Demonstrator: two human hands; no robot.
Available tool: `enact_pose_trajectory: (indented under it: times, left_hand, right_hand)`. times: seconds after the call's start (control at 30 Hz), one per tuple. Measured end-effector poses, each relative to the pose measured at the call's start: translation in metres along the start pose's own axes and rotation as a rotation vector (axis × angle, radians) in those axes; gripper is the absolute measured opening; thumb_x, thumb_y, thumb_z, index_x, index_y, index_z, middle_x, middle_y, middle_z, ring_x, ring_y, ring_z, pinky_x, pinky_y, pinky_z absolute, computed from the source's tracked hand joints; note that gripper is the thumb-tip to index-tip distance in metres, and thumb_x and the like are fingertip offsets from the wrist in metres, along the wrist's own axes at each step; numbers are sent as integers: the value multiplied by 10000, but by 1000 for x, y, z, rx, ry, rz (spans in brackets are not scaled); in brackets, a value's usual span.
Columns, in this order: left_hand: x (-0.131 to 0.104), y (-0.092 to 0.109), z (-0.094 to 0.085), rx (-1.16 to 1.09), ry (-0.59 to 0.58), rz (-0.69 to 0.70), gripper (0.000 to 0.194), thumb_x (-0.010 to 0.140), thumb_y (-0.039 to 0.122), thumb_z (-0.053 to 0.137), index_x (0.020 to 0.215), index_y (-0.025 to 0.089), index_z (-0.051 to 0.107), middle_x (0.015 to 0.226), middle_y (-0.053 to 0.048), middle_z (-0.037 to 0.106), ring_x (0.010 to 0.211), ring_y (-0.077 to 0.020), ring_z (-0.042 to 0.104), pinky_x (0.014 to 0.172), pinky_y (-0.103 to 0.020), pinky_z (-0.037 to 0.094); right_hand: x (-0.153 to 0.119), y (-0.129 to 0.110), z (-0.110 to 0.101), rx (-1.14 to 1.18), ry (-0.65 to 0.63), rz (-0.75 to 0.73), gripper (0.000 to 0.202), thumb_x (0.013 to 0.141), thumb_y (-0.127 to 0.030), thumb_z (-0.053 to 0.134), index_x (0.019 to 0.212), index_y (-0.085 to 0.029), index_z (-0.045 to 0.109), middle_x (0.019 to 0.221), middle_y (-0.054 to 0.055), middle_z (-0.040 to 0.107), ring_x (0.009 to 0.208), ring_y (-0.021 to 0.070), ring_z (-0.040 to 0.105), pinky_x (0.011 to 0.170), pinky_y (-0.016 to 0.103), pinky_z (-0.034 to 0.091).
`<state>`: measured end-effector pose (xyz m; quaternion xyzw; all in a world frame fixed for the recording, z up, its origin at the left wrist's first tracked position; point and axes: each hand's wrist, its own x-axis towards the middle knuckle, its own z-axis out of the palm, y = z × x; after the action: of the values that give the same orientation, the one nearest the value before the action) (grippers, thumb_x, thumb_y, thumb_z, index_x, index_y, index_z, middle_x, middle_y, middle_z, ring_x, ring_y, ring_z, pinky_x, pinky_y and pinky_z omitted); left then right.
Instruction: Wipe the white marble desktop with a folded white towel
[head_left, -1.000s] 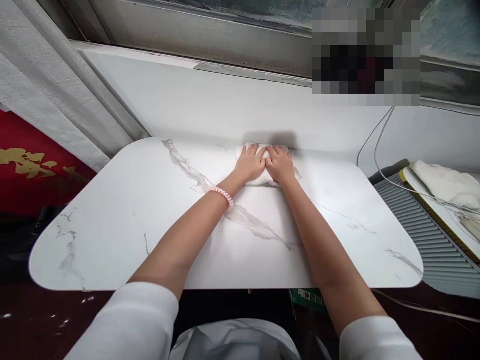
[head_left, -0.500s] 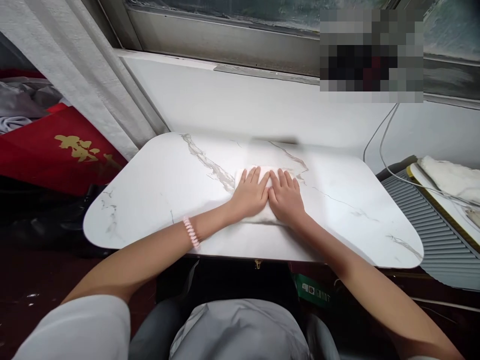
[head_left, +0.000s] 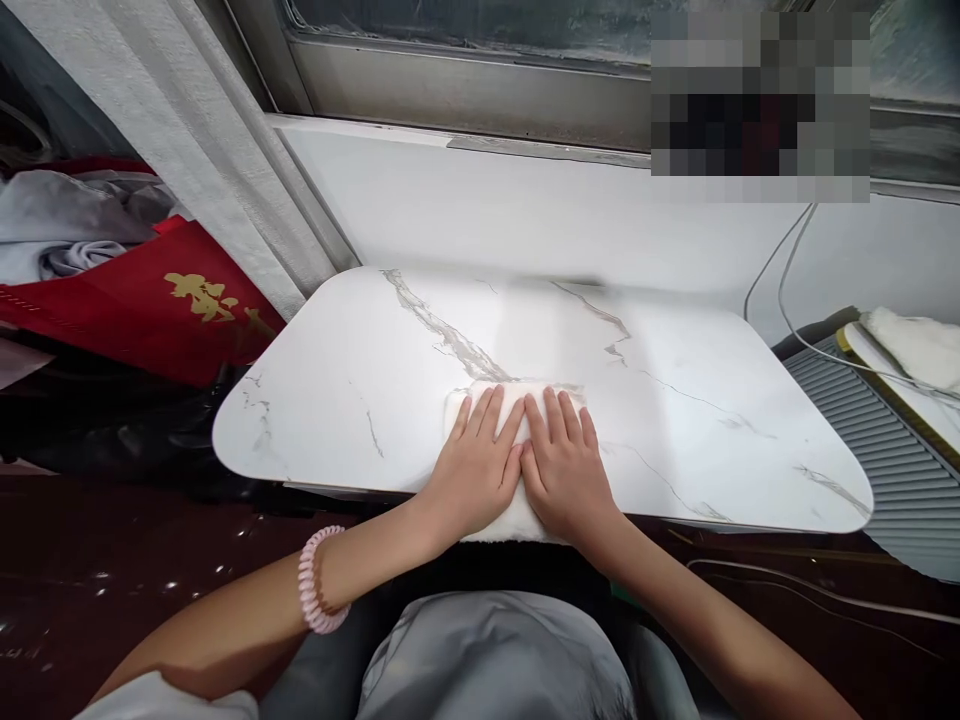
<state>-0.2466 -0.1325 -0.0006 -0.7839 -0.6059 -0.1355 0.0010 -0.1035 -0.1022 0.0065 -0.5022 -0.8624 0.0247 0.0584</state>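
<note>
A white fluffy cloth [head_left: 517,525] lies on the white marbled tabletop [head_left: 300,400], its near end hanging past the front edge. Flat on the cloth's left half rests my left hand [head_left: 472,465], fingers spread and pointing away from me. Beside it my right hand [head_left: 566,460] presses on the right half, fingers also apart. The two thumbs meet at the middle. Part of the cloth is hidden under both palms.
A red bag [head_left: 180,300] with grey fabric stands at the left beside a pale curtain [head_left: 187,120]. At the right are a grey ribbed surface [head_left: 862,430], another white cloth [head_left: 919,350] and hanging cables [head_left: 784,285]. A wall and window lie behind.
Both hands have slid toward me with the cloth, from the middle of the tabletop to its front edge. The camera view has shifted slightly.
</note>
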Motion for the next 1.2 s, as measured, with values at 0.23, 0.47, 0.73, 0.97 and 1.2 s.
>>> enact_pose_trajectory:
  times: [0.23,0.47,0.73,0.97,1.2]
  left_hand:
    - [11,-14,-8,0,-83,-52,545,1013,270,350,1527,89,366,1598,-216,321,1500,-332,251,1219,-538,237]
    - [78,-67,-4,29,-131,-145,548,1012,278,291,1533,118,354,1615,-158,314,1505,-304,252,1235,-524,181]
    - [168,-122,11,-46,-58,-245,527,1004,231,261,1505,137,396,1607,-130,344,1505,-277,253,1233,-520,170]
    - [202,-159,10,-44,-34,-187,513,1007,202,253,1489,135,415,1571,-143,397,1473,-247,315,1225,-482,188]
    - [201,-196,6,-56,-50,-172,519,1022,248,228,1505,151,388,1587,-138,372,1490,-233,280,1228,-476,166]
  right_hand:
    - [23,6,-8,85,-149,-65,623,997,-306,331,1575,-81,273,1649,184,192,1534,324,122,1234,536,162]
    - [105,3,10,110,21,-54,584,992,-288,295,1542,-101,354,1613,182,316,1510,316,234,1215,512,183]
    - [210,14,18,177,96,22,552,988,-246,269,1514,-148,406,1593,141,372,1495,278,271,1194,504,207]
    - [256,8,22,170,134,59,541,994,-231,271,1500,-111,420,1570,163,396,1476,293,288,1200,486,179]
    - [279,-16,31,211,185,74,516,989,-245,319,1462,-98,462,1559,187,408,1465,316,304,1191,522,185]
